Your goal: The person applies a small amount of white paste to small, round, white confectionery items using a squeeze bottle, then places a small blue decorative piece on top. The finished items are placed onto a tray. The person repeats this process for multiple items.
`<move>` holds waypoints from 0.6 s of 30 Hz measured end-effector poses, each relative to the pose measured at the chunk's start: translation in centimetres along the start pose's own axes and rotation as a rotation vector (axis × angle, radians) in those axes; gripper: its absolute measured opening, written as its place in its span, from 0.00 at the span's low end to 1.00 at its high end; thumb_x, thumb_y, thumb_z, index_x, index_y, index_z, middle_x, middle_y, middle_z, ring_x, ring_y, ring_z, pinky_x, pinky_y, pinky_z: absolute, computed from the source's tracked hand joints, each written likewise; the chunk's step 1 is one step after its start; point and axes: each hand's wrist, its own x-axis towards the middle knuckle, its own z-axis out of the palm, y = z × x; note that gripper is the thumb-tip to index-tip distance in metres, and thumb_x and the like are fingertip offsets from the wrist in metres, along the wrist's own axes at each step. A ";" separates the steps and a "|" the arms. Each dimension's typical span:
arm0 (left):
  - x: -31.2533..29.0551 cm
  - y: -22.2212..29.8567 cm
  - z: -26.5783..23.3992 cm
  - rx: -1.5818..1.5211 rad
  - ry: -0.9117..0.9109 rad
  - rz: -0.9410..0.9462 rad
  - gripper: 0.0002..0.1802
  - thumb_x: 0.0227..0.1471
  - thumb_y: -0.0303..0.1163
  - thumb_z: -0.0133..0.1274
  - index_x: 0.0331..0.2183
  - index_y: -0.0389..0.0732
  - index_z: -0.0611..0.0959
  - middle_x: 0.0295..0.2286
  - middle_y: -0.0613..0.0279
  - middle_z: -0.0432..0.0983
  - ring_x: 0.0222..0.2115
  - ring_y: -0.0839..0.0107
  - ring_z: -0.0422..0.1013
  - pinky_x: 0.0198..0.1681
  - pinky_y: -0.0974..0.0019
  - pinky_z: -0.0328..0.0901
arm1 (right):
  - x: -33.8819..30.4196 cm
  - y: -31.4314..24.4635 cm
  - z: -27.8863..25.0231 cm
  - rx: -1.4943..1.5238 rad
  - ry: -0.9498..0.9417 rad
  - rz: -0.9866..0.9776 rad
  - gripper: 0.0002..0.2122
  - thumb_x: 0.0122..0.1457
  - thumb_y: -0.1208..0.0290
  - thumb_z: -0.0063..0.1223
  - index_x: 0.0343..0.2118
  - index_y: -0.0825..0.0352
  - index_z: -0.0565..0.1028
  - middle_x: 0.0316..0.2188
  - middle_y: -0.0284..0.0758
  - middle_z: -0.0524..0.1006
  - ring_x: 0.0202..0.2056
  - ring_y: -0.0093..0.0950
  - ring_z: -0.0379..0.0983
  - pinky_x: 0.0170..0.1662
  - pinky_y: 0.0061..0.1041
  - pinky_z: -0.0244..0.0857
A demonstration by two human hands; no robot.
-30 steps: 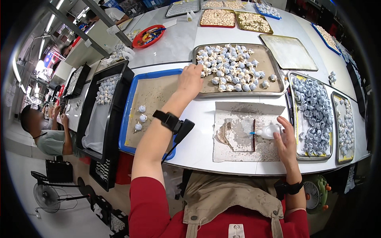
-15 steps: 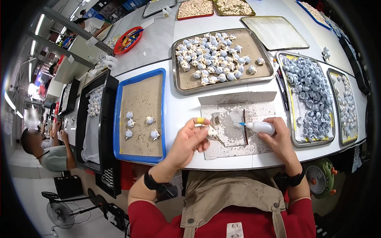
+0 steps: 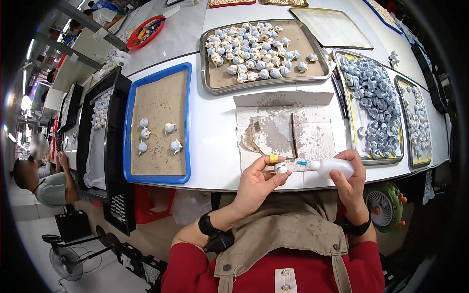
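Observation:
My left hand, with yellow tape round one finger, pinches a small white figurine part between thumb and fingertips. Its exact shape is partly hidden by the fingers. In my right hand lies a white squeeze bottle, tilted sideways. The bottle's blue nozzle tip points left toward the part, with a small gap between them. Beyond both hands lies a glue-stained cardboard sheet with a raised back flap and a dark strip across it.
A blue-rimmed tray at left carries several blue-and-white figurines. Behind the cardboard, a metal tray holds many more. Trays of blue shell-like pieces and small figurines stand at right. Black crates and another person are at far left.
My left hand has moved right and nearer my body, turning the small part upright. The bottle has come closer to me, its tip now near the part. The whole view has shifted slightly.

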 end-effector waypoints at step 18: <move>-1.3 0.3 -0.5 0.078 -0.021 0.055 0.21 0.50 0.25 0.57 0.47 0.35 0.72 0.29 0.65 0.75 0.29 0.83 0.69 0.32 0.79 0.66 | 1.1 -3.9 1.4 -0.463 -0.019 -0.399 0.15 0.33 0.66 0.71 0.22 0.64 0.73 0.19 0.29 0.72 0.26 0.30 0.61 0.30 0.27 0.57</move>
